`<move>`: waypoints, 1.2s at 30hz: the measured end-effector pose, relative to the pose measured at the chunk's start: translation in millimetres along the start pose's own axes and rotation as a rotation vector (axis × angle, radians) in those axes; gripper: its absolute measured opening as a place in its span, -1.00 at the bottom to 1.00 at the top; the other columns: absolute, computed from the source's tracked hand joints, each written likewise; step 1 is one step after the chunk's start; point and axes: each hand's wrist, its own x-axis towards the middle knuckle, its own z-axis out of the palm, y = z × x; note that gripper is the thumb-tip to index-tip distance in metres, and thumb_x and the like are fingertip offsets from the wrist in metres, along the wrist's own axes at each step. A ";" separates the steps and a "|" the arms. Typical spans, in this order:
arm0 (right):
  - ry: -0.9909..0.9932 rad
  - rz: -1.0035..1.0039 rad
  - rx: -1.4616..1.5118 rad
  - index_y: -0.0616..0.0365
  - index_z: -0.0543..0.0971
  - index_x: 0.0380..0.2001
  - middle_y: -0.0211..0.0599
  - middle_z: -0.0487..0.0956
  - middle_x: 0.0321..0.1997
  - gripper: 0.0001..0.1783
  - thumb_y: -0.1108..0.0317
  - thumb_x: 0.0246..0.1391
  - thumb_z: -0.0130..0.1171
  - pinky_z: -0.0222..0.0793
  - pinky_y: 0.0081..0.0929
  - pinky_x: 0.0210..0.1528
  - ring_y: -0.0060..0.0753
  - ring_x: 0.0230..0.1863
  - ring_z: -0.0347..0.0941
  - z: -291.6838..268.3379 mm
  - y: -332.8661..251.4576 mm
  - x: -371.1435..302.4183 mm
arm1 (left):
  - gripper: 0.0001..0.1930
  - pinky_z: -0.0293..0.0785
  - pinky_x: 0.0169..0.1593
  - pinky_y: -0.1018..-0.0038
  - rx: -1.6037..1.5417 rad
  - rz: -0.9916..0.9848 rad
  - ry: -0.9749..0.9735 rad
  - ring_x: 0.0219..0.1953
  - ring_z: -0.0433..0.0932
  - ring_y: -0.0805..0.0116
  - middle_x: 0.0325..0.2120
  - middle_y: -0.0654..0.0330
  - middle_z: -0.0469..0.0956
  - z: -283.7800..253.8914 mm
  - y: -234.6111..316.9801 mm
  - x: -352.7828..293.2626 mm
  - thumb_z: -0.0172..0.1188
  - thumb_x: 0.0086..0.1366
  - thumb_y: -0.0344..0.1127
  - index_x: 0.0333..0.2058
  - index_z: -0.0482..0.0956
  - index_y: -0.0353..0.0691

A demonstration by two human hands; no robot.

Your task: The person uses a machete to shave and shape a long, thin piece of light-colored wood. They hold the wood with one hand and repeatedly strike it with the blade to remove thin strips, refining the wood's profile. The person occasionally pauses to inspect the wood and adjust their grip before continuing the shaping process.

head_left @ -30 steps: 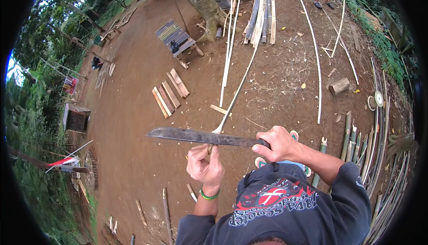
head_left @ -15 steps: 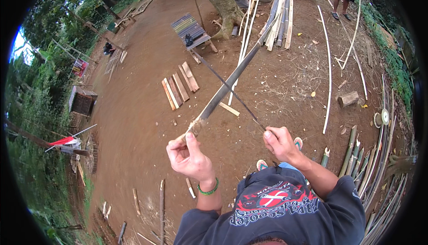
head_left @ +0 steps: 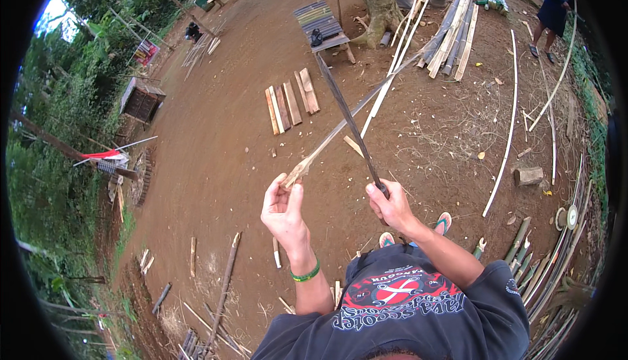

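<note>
Pinched between the thumb and fingers of my left hand (head_left: 286, 219) is the near end of a long split bamboo strip (head_left: 316, 153). The strip runs away from me to the upper right, with a frayed, pale near end. My right hand (head_left: 391, 207) is closed round the handle of a long dark machete (head_left: 341, 102), its blade pointing up and away to the left. Blade and strip cross in view, the machete in front; whether they touch I cannot tell.
Short flat wood pieces (head_left: 292, 103) lie on the dirt ahead. Beyond are a small slatted bench (head_left: 318, 19), a tree trunk (head_left: 373, 3) and a pile of split bamboo (head_left: 451, 36). Bamboo poles (head_left: 519, 237) and a spool (head_left: 566, 217) lie right. A person (head_left: 551, 16) stands far right.
The bamboo strip has rolled from its broad dark face to a narrower pale side. The machete has swung more upright and its blade now looks wider. The whole view has shifted.
</note>
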 end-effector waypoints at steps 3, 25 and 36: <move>-0.029 0.016 -0.038 0.12 0.38 -0.62 -0.62 0.27 -0.74 -0.53 0.06 0.30 0.09 -0.01 -0.54 -0.66 -0.75 -0.68 0.11 -0.5 9.7 -9.7 | -0.69 0.58 -0.03 0.50 0.047 0.046 -0.105 -0.13 0.62 0.36 -0.27 0.08 0.61 3.4 -3.6 -9.0 0.20 0.28 -0.62 0.00 0.46 -0.51; -0.013 -0.050 -0.509 0.31 0.51 -0.46 -0.29 0.34 -0.75 -0.53 0.05 0.26 0.06 0.13 -0.37 -0.60 -0.47 -0.70 0.22 -51.3 -31.6 -34.0 | -0.81 0.53 -0.11 0.48 0.028 0.246 0.204 -0.24 0.57 0.45 -0.27 0.14 0.62 63.7 -46.9 6.6 0.12 0.41 -0.42 -0.14 0.55 -0.47; -0.194 -0.589 -0.539 0.25 0.52 -0.43 -0.11 0.40 -0.74 -0.64 0.11 0.13 0.22 0.26 -0.22 -0.62 -0.05 -0.69 0.43 -39.2 -124.1 -46.4 | -0.88 0.55 -0.22 0.41 0.195 0.817 -0.277 -0.30 0.63 0.15 -0.35 0.01 0.62 70.3 -7.9 -4.2 0.25 0.23 -0.52 -0.28 0.57 -0.46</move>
